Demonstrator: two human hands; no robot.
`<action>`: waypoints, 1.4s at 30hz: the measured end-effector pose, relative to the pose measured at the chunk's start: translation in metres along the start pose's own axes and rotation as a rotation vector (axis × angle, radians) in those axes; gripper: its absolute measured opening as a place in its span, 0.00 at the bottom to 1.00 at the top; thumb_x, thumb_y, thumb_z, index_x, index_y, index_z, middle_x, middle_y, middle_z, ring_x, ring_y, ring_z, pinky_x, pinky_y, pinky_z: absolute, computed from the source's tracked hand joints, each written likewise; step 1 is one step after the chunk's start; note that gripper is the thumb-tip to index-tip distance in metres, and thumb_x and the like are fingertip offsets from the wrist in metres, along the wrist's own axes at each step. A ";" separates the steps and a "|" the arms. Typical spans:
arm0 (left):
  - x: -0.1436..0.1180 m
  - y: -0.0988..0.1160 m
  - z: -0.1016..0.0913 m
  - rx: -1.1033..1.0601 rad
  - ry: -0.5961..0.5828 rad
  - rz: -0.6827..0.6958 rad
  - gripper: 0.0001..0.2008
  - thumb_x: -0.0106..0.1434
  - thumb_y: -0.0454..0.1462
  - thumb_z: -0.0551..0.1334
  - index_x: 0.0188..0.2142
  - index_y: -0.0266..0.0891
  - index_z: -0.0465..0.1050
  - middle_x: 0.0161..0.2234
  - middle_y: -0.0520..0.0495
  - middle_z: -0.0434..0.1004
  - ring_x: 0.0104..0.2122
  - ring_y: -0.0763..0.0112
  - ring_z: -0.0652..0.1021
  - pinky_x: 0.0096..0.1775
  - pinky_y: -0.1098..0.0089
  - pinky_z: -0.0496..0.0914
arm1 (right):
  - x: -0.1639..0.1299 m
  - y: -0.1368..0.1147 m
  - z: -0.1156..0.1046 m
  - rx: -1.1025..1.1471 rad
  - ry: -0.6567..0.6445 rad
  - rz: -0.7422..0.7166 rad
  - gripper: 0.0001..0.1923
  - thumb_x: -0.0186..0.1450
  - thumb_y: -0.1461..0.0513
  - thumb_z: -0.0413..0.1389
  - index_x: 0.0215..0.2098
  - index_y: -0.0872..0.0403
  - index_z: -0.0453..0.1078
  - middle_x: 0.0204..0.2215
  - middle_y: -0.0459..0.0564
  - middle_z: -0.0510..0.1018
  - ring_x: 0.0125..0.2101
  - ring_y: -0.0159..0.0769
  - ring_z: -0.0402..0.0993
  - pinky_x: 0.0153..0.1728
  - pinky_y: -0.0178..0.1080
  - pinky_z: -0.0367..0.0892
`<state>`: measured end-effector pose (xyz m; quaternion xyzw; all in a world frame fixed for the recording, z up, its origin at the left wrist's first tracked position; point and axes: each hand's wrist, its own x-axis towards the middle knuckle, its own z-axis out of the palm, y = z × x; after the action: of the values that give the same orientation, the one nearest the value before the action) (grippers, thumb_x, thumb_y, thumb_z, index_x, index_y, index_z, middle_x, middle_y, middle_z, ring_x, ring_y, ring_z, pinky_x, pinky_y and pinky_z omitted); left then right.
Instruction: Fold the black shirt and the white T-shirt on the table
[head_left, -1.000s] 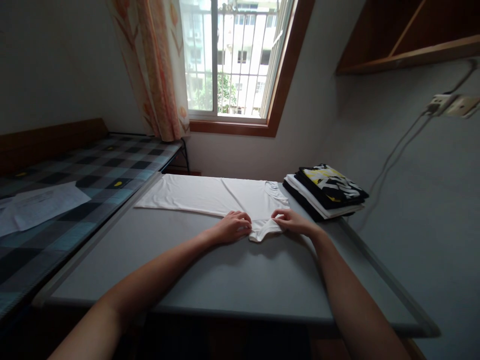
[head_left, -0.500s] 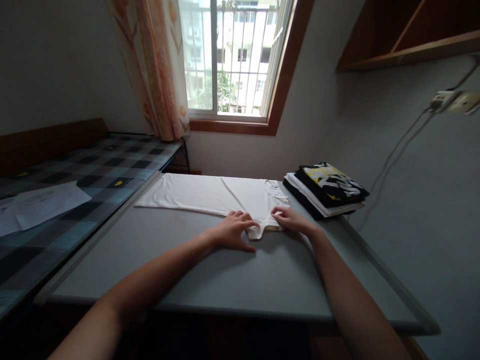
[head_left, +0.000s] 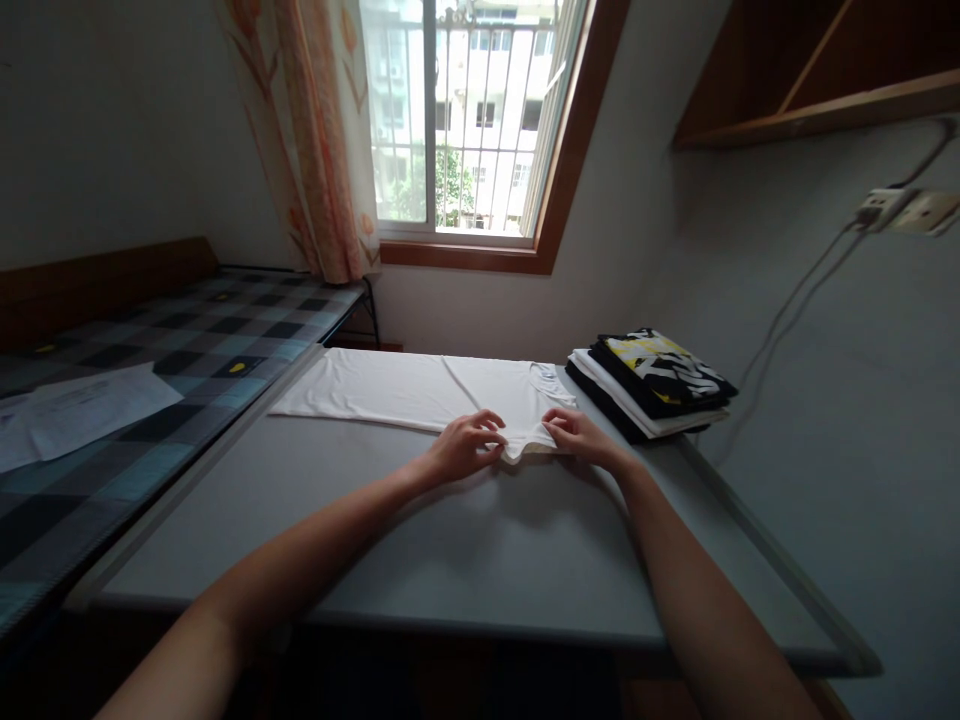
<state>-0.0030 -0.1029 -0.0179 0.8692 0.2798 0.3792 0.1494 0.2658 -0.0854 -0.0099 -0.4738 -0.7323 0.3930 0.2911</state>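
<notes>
Two bare hands meet at the near edge of a white T-shirt (head_left: 420, 392) spread flat across a grey counter (head_left: 465, 560), just below the centre of the frame. The left hand (head_left: 463, 448) curls its fingertips over a sleeve that juts from the shirt's near hem side, while the right hand (head_left: 576, 434) pinches the same bit of cloth from the other side; the two sit close together, each closed on fabric. The shirt lies lengthwise, its collar toward the right of the frame and its hem reaching left toward the counter's edge.

The cloth looks thin, soft and light, likely to slump and crease wherever it is lifted and to slide easily on the smooth counter top. It would be best taken by seams, sleeve edges or shoulders, with both hands spaced to keep a fold straight.

At centre right, just beyond the collar, a stack of folded clothes (head_left: 651, 382) rests on the counter, a black, white and yellow print on top. No boxes or baskets are in view; a wooden shelf (head_left: 810, 70) at upper right shows nothing on its visible parts. A checked bed (head_left: 150, 380) with a sheet of paper (head_left: 82, 408) fills the left.
</notes>
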 end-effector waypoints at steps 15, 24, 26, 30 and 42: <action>0.050 -0.045 -0.013 -0.595 -0.057 -0.968 0.29 0.62 0.46 0.66 0.57 0.39 0.59 0.23 0.52 0.76 0.19 0.76 0.73 0.21 0.79 0.62 | 0.014 0.023 0.000 -0.188 0.406 0.049 0.25 0.59 0.50 0.56 0.49 0.56 0.70 0.16 0.41 0.69 0.18 0.33 0.64 0.23 0.35 0.60; 0.039 -0.038 0.002 -0.303 -0.077 -0.630 0.15 0.51 0.26 0.60 0.37 0.32 0.80 0.30 0.48 0.80 0.25 0.76 0.75 0.28 0.76 0.69 | 0.017 0.023 0.001 -0.249 0.465 -0.067 0.17 0.61 0.54 0.51 0.36 0.55 0.77 0.36 0.56 0.80 0.31 0.38 0.71 0.35 0.40 0.67; 0.036 -0.039 0.005 -0.300 -0.044 -0.651 0.19 0.50 0.24 0.58 0.41 0.31 0.79 0.30 0.48 0.80 0.23 0.77 0.74 0.26 0.77 0.68 | 0.017 0.024 0.002 -0.258 0.461 -0.058 0.19 0.62 0.53 0.51 0.38 0.56 0.78 0.39 0.57 0.80 0.32 0.39 0.72 0.36 0.42 0.67; 0.032 -0.043 0.007 -0.318 -0.034 -0.653 0.24 0.50 0.24 0.60 0.48 0.30 0.77 0.33 0.46 0.81 0.22 0.77 0.75 0.26 0.77 0.69 | 0.014 0.025 0.002 -0.243 0.323 -0.022 0.23 0.62 0.53 0.53 0.48 0.56 0.77 0.42 0.57 0.81 0.32 0.39 0.72 0.37 0.42 0.68; 0.033 -0.052 0.016 -0.042 0.164 -0.436 0.18 0.57 0.31 0.64 0.48 0.34 0.77 0.49 0.41 0.77 0.36 0.71 0.78 0.46 0.67 0.74 | 0.021 0.030 0.010 -0.328 0.366 -0.187 0.28 0.63 0.59 0.53 0.60 0.57 0.68 0.59 0.60 0.70 0.60 0.45 0.63 0.62 0.47 0.56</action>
<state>0.0076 -0.0427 -0.0340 0.7511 0.4642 0.4132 0.2228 0.2641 -0.0615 -0.0396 -0.5080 -0.7621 0.1481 0.3732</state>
